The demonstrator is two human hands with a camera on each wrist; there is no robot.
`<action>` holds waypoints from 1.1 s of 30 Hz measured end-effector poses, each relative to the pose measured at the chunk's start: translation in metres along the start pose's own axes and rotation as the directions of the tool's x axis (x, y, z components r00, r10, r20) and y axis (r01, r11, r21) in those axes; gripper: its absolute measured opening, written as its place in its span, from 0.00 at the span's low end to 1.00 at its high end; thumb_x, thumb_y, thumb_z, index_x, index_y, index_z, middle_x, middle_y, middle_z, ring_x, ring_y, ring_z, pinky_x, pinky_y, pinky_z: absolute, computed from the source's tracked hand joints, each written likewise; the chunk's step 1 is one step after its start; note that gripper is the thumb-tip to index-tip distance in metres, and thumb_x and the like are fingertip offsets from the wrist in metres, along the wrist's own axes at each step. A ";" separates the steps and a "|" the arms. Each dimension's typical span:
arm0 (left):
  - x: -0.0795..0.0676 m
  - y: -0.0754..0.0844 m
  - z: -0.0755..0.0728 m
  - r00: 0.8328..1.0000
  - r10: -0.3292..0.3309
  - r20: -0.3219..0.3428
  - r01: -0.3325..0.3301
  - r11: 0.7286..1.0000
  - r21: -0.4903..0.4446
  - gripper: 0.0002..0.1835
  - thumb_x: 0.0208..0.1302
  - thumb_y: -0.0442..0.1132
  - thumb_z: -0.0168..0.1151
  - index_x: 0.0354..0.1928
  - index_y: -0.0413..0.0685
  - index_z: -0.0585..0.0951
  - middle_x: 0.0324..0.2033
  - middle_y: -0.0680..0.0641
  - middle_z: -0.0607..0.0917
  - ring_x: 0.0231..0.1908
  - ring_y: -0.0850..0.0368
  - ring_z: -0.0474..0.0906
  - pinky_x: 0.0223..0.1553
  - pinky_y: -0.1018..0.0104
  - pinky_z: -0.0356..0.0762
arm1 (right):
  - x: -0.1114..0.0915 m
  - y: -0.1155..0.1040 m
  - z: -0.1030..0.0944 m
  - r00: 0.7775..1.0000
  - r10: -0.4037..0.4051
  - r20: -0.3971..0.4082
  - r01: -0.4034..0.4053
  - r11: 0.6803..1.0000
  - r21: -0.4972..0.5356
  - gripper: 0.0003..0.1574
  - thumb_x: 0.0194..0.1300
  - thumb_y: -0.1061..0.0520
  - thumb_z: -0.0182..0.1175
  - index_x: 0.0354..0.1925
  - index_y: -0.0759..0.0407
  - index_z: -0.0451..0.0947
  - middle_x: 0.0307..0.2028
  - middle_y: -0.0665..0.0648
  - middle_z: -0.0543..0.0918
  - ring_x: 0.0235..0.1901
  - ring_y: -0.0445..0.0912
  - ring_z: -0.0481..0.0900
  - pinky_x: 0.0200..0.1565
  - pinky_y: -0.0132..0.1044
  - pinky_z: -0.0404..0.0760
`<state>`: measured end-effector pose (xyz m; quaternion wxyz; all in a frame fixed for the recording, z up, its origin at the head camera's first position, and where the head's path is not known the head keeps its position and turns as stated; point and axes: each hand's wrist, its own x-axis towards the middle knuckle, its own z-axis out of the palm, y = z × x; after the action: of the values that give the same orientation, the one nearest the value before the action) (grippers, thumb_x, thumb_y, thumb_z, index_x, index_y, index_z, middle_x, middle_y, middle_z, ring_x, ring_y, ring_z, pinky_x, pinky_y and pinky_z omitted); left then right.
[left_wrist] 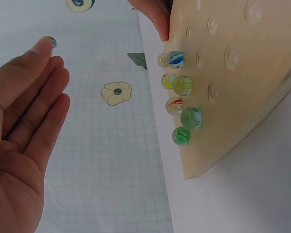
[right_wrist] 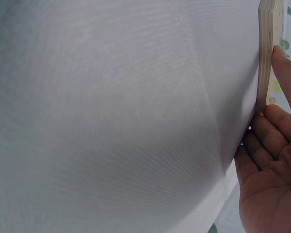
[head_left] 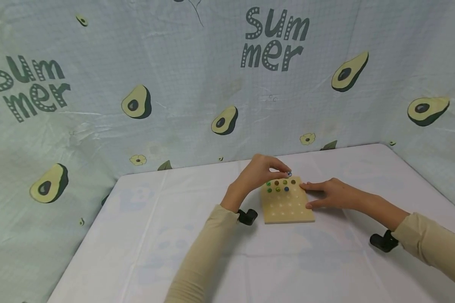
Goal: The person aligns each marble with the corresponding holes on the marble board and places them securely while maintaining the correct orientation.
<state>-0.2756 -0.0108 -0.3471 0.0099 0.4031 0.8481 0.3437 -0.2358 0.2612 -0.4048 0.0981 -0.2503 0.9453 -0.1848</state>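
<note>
My left hand [head_left: 255, 171] pinches a small glass marble [head_left: 289, 173] between thumb and fingertips, above the far edge of a pale wooden board [head_left: 284, 216]. In the left wrist view only a bit of this marble [left_wrist: 52, 41] shows past the thumb. Several marbles sit in the board's two far rows of hollows, among them a blue one [left_wrist: 175, 59], a yellow one [left_wrist: 182, 85] and a green one [left_wrist: 191, 117]. My right hand [head_left: 331, 194] touches the board's right side, with the thumb on its edge [right_wrist: 266, 58] and the fingers extended toward the far corner.
The board's nearer rows show bare round hollows [left_wrist: 231, 58]. A white cloth [head_left: 197, 235] with faint panda prints covers the table. Behind it hangs a curtain [head_left: 182, 126] printed with avocados. Each wrist wears a black camera, the left one [head_left: 247, 217] near the board.
</note>
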 end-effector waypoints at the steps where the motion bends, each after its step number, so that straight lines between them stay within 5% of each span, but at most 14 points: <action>1: 0.001 0.000 0.001 1.000 -0.007 0.003 0.007 1.000 0.006 0.10 0.66 0.40 0.70 0.48 0.48 0.90 0.43 0.53 0.91 0.43 0.68 0.84 0.46 0.77 0.78 | 0.000 0.000 0.000 1.000 0.000 -0.002 0.000 1.000 -0.003 0.51 0.61 0.28 0.65 0.72 0.53 0.70 0.68 0.64 0.72 0.65 0.64 0.73 0.59 0.61 0.76; 12: 0.011 -0.005 0.014 0.998 -0.062 0.010 0.062 0.998 -0.009 0.11 0.66 0.40 0.70 0.48 0.50 0.90 0.44 0.54 0.91 0.43 0.69 0.83 0.45 0.78 0.78 | -0.001 0.000 0.000 1.000 -0.015 -0.011 0.015 1.000 -0.005 0.50 0.61 0.28 0.66 0.71 0.54 0.71 0.67 0.65 0.74 0.62 0.63 0.76 0.56 0.59 0.78; 23: 0.019 -0.018 0.029 0.979 -0.197 0.041 0.200 0.977 -0.078 0.08 0.65 0.37 0.71 0.45 0.48 0.91 0.40 0.54 0.91 0.35 0.66 0.84 0.36 0.77 0.79 | -0.001 0.001 0.001 1.000 -0.021 -0.014 0.021 1.000 0.001 0.51 0.61 0.27 0.65 0.71 0.54 0.71 0.68 0.65 0.73 0.63 0.62 0.75 0.57 0.59 0.77; 33: 0.029 -0.018 0.041 0.967 -0.229 0.111 0.223 0.973 0.063 0.08 0.61 0.39 0.74 0.42 0.50 0.92 0.38 0.56 0.91 0.33 0.67 0.78 0.33 0.78 0.76 | -0.003 -0.002 -0.003 1.000 -0.029 -0.001 0.029 1.000 0.013 0.51 0.61 0.28 0.65 0.71 0.55 0.71 0.68 0.66 0.73 0.64 0.63 0.74 0.58 0.58 0.77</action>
<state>-0.2953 0.0246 -0.3821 0.0890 0.3235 0.8947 0.2948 -0.2337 0.2620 -0.4014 0.0967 -0.2631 0.9405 -0.1923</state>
